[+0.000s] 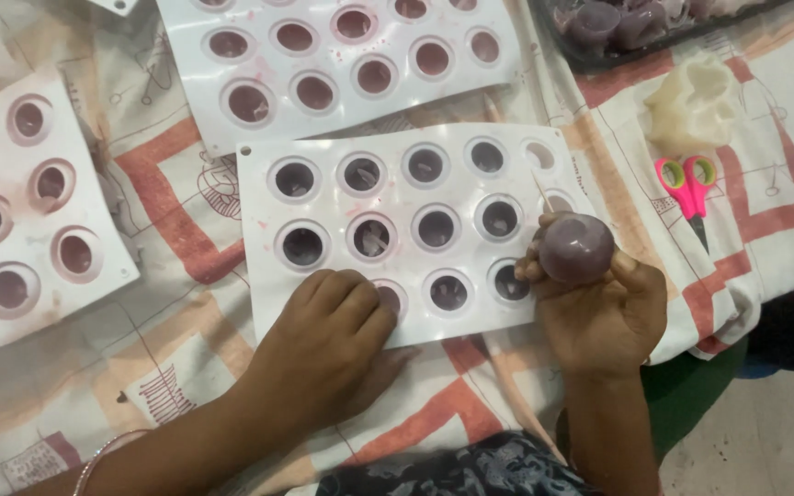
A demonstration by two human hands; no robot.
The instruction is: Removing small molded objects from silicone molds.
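Right hand [599, 312] clamped round purple candle [576, 248] at mould [397, 193] right edge; left hand [328, 335], fingers curled, pressed near edge—best kept firm.

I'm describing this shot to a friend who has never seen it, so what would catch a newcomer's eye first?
First, the round purple candle with a thin wick, held up in the right hand at centre right. Next, the white mould tray full of purple-stained round cavities in the middle, with the left hand pressed on its near edge. Then the bright pink scissors lying on the patterned cloth at the right.
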